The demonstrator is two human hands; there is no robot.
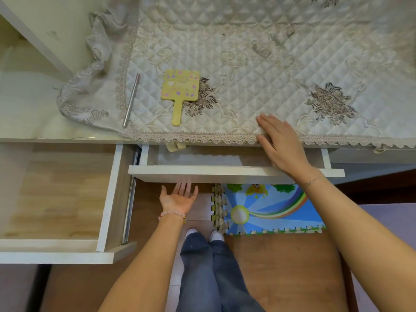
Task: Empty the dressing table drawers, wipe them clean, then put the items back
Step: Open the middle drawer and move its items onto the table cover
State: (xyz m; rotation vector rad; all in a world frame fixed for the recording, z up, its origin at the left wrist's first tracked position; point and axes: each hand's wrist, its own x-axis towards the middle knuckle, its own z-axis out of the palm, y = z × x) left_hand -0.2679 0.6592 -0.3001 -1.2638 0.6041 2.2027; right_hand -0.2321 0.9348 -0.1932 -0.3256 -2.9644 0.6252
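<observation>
The dressing table has a quilted cream cloth (258,64) over its top. The left drawer (56,199) is pulled far out and its wooden bottom is bare. The middle drawer (225,171) is pulled out a little; something beige (175,147) shows at its back. My left hand (179,195) is palm up with straight fingers under the middle drawer's front board. My right hand (281,145) lies flat with fingers spread on the cloth's lace edge above that drawer. A yellow hand mirror (179,91) and a thin metal stick (131,100) lie on the cloth.
A colourful foam puzzle mat (270,210) lies on the wooden floor under the table. My legs and white shoes (203,236) stand before the middle drawer. The pulled-out left drawer juts toward me at the left.
</observation>
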